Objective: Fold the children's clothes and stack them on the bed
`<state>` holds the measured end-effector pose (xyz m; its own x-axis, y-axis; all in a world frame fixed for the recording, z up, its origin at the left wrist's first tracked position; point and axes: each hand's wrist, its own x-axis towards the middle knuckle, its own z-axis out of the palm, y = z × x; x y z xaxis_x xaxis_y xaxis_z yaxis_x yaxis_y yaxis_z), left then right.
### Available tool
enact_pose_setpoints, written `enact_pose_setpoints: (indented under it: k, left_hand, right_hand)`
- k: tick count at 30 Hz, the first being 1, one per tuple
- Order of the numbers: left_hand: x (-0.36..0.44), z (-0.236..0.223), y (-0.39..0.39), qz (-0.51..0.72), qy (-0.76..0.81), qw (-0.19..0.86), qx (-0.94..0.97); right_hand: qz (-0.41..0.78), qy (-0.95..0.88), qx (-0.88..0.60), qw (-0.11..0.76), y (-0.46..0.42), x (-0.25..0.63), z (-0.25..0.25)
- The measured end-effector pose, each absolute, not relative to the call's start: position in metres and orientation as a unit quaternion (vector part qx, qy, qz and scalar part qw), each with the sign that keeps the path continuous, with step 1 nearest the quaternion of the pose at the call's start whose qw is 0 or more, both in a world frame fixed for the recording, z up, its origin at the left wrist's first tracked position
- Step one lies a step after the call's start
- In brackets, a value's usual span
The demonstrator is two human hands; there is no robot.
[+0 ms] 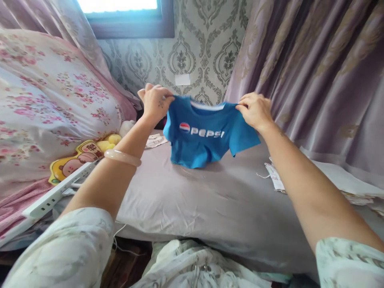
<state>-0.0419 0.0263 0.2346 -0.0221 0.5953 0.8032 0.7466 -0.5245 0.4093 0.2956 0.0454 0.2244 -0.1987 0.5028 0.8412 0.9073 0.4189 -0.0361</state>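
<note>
A small blue T-shirt (204, 138) with a white "PEPSI" print and a round logo hangs stretched between my hands, above the grey bed sheet. My left hand (156, 100) is closed on one shoulder of it, beside the white-lined collar. At the opposite shoulder my right hand (255, 110) pinches the cloth between thumb and fingers. The sleeves droop outward, and the hem is crumpled close to the sheet; whether it touches is hard to tell.
The grey-sheeted bed (156, 200) spreads below. At left lie a white power strip (57, 192), a yellow cartoon cushion (72, 160) and floral bedding (60, 92). Folded white cloths (339, 176) rest at right, near the mauve curtain (318, 72). A window (129, 24) is behind.
</note>
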Motion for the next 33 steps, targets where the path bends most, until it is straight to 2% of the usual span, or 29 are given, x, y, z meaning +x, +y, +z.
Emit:
enact_pose_setpoints:
  k: [7,10,13,18,22,33]
  left_hand:
    - [-0.025,0.241,0.052,-0.476,-0.552,0.172,-0.663]
    - [-0.022,0.242,0.066,-0.45,-0.541,0.176,-0.688]
    - [-0.019,0.242,0.078,-0.484,-0.552,0.184,-0.653]
    - [-0.013,0.245,0.089,-0.48,-0.572,0.176,-0.641]
    - [-0.009,0.247,0.101,-0.464,-0.597,0.146,-0.637]
    - [0.005,0.25,0.122,-0.48,-0.627,0.105,-0.605]
  right_hand:
    - [-0.273,-0.713,-0.514,0.391,0.059,0.305,0.23]
    - [-0.28,-0.717,-0.507,0.387,0.068,0.309,0.233]
    - [-0.295,-0.703,-0.508,0.401,0.078,0.311,0.238]
    - [-0.287,-0.715,-0.515,0.376,0.093,0.312,0.242]
    - [-0.283,-0.69,-0.519,0.418,0.107,0.312,0.238]
    - [-0.212,-0.672,-0.586,0.399,0.131,0.305,0.235]
